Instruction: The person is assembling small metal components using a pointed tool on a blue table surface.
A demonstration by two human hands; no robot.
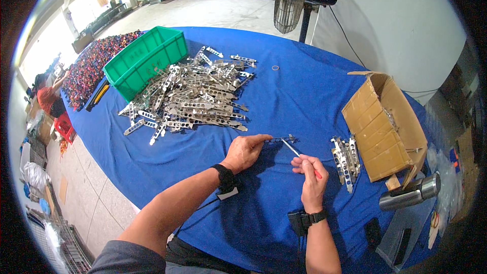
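My left hand (243, 153) grips one end of a perforated metal strip (275, 140) between thumb and fingers, just above the blue cloth. My right hand (310, 173) is closed around a slim pale tool with a red end (290, 147); its exact kind is unclear. The tool's tip meets or nearly meets the strip near its far end. A big loose heap of similar metal strips (203, 96) lies beyond my left hand. To the right of my right hand is a smaller, neater pile of strips (346, 158).
A green plastic crate (147, 56) stands behind the heap. An open cardboard box (378, 132) and a steel flask (411, 193) are at the right. A mass of small coloured pieces (96, 66) covers the far left, near another person (48, 96). A fan (291, 0) stands behind the table.
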